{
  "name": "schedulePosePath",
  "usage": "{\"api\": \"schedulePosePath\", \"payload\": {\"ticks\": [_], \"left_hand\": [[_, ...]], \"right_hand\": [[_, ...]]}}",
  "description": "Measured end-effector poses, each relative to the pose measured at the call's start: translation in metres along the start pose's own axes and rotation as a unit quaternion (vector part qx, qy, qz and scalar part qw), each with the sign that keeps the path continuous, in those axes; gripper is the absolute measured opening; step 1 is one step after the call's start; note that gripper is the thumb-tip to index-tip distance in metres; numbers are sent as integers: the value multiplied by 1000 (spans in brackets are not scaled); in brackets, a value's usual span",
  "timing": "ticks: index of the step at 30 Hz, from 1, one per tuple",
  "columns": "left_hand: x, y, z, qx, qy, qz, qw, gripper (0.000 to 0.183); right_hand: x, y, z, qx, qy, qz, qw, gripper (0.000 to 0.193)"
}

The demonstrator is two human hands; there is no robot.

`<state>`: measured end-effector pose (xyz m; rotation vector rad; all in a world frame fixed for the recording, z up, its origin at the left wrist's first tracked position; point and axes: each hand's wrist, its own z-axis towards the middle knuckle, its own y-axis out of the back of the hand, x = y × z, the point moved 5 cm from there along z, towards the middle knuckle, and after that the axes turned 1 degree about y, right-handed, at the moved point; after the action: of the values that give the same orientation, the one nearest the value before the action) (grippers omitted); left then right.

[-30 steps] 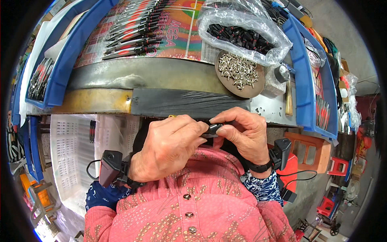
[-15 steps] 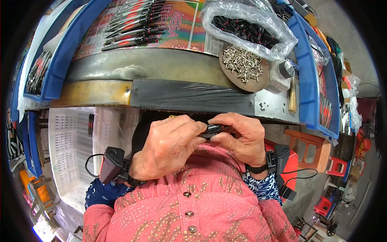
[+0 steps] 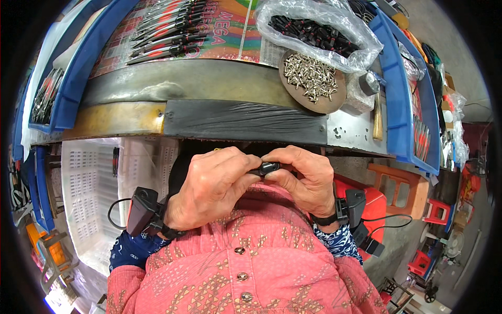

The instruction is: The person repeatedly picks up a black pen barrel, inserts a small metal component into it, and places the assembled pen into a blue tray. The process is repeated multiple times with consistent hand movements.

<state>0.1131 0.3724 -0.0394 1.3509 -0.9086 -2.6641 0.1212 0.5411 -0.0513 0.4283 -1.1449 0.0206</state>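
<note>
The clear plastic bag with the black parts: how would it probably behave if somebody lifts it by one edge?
The clear plastic bag is probably floppy, since its film looks thin and crumpled. The many loose black parts inside would likely slide together and make it sag. Its mouth is wide open, so some might spill.

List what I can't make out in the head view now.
All in the head view:
Black part: partly covered by the fingers of the left hand and right hand.
Left palm: hidden behind the back of that hand.
Row of pens: far end cut off by the top edge.
Metal pieces: too small for fine detail; upper ones hide those beneath.
</note>
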Motion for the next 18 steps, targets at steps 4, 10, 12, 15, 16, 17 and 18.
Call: {"api": "schedulePosePath", "payload": {"ticks": [4, 10, 12, 15, 16, 17, 18], "left_hand": [[-1, -1, -1, 5, 15, 6, 1000, 25], [1, -3, -7, -7, 26, 12, 1000, 26], [1, -5, -9, -8, 30, 3, 1000, 26], [0, -6, -11, -11, 28, 9, 1000, 26], [1, -6, -11, -13, 26, 14, 999, 26], [2, -6, -11, -11, 27, 13, 999, 25], [3, -6, -11, -8, 28, 13, 999, 24]], "right_hand": [[1, 1, -2, -14, -35, 8, 999, 25], [5, 0, -6, 55, -44, -56, 996, 24], [5, -2, -6, 52, -17, -58, 997, 26], [4, -5, -7, 30, 25, -70, 997, 27], [4, -6, -8, 19, 39, -77, 996, 27], [3, -7, -8, 11, 41, -75, 996, 26], [1, -8, -8, 4, 40, -74, 996, 26]]}}
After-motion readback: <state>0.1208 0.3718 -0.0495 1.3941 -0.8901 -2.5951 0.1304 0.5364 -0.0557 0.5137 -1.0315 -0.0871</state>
